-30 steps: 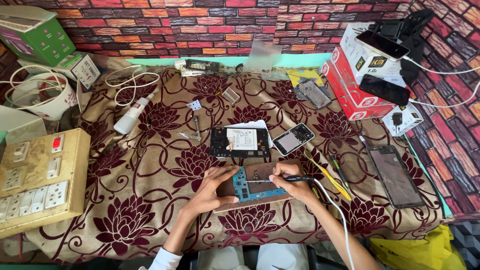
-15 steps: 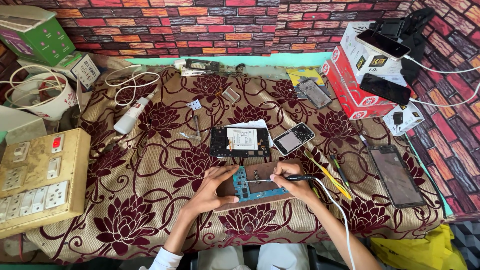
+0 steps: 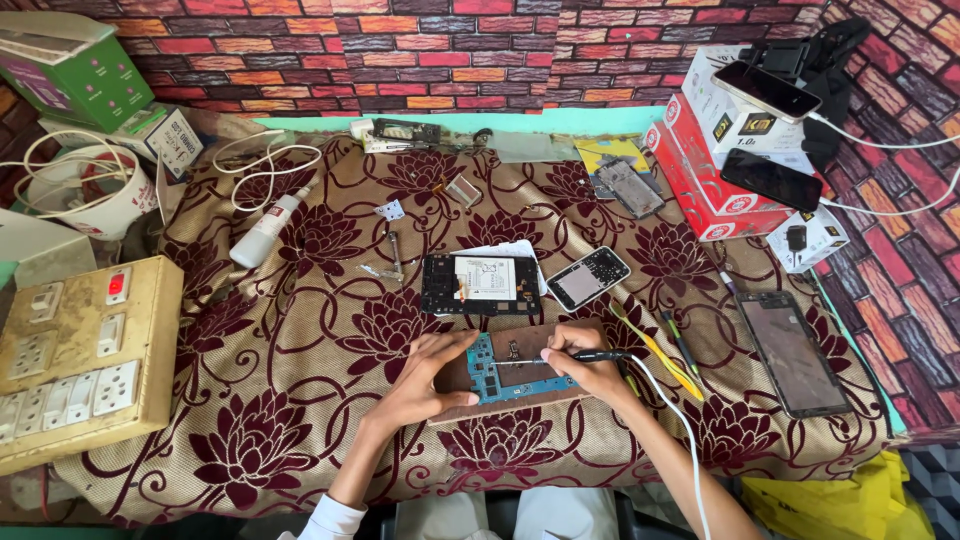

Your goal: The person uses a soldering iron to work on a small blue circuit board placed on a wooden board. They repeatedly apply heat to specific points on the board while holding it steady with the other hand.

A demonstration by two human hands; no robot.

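A blue circuit board [image 3: 520,372] lies on a brown pad [image 3: 470,398] near the table's front edge. My left hand [image 3: 428,378] rests flat on the pad, fingers pressing the board's left end. My right hand [image 3: 592,368] grips a black pen-shaped tool [image 3: 585,356] with a white cable; its tip touches the board's top. Just beyond lies an opened black phone frame [image 3: 472,284] with a white part inside, and a small phone [image 3: 588,278] to its right.
A floral cloth [image 3: 300,340] covers the table. A yellowed switch board [image 3: 80,360] stands at left, a white bottle [image 3: 268,226] behind it. A phone screen [image 3: 795,352] lies at right, red and white boxes [image 3: 715,150] with phones on top at back right. Yellow tweezers [image 3: 660,352] lie beside my right hand.
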